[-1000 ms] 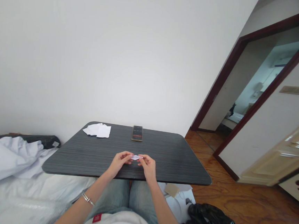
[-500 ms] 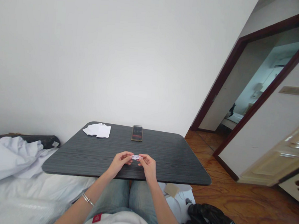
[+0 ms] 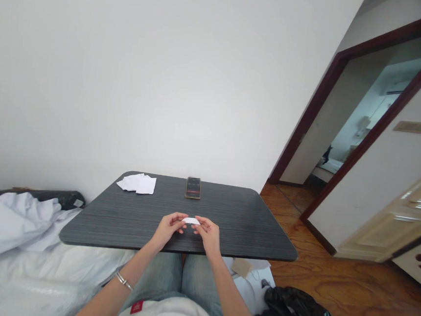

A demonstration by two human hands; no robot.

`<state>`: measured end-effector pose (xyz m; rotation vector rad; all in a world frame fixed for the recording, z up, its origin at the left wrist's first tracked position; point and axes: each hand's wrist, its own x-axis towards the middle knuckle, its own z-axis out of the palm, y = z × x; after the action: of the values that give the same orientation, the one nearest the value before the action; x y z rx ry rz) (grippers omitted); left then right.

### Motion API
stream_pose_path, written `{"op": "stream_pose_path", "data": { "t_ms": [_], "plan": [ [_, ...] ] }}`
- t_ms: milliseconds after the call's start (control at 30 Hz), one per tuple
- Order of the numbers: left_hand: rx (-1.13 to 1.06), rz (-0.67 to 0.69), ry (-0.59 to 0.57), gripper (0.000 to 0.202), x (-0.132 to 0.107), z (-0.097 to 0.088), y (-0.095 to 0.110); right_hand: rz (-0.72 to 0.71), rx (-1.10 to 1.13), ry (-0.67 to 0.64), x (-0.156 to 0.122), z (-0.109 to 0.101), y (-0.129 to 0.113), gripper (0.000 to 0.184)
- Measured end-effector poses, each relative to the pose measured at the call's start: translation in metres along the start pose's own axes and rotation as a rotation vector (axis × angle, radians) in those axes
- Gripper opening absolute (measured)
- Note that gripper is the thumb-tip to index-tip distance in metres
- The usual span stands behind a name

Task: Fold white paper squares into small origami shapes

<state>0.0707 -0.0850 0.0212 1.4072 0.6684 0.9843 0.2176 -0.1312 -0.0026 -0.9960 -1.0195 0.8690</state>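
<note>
Between my two hands is a small folded piece of white paper (image 3: 191, 221), held just above the near part of the dark table (image 3: 242, 220). My left hand (image 3: 169, 228) pinches its left end between thumb and fingers. At the opposite end, my right hand (image 3: 207, 232) grips it in the same way. The paper shows a flat white face with slanted sides; its finer folds are too small to make out.
Several white paper sheets (image 3: 145, 185) lie at the table's back left. A phone (image 3: 193, 188) rests at the back middle, near the white wall (image 3: 202, 78). Black plastic bags (image 3: 298, 313) sit on the floor at right, and white bedding (image 3: 13, 224) is at left.
The folded paper has tipped between my fingers, so a flatter, plain white face now shows where a narrow opening showed before. Both hands stay in nearly the same place.
</note>
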Motion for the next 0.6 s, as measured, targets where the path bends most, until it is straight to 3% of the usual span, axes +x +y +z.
{"op": "stream_pose_path", "data": {
  "t_ms": [600],
  "plan": [
    [0.022, 0.013, 0.066, 0.021, 0.000, -0.001, 0.002, -0.044, -0.048, -0.013, -0.002, 0.002, -0.010, 0.021]
  ]
}}
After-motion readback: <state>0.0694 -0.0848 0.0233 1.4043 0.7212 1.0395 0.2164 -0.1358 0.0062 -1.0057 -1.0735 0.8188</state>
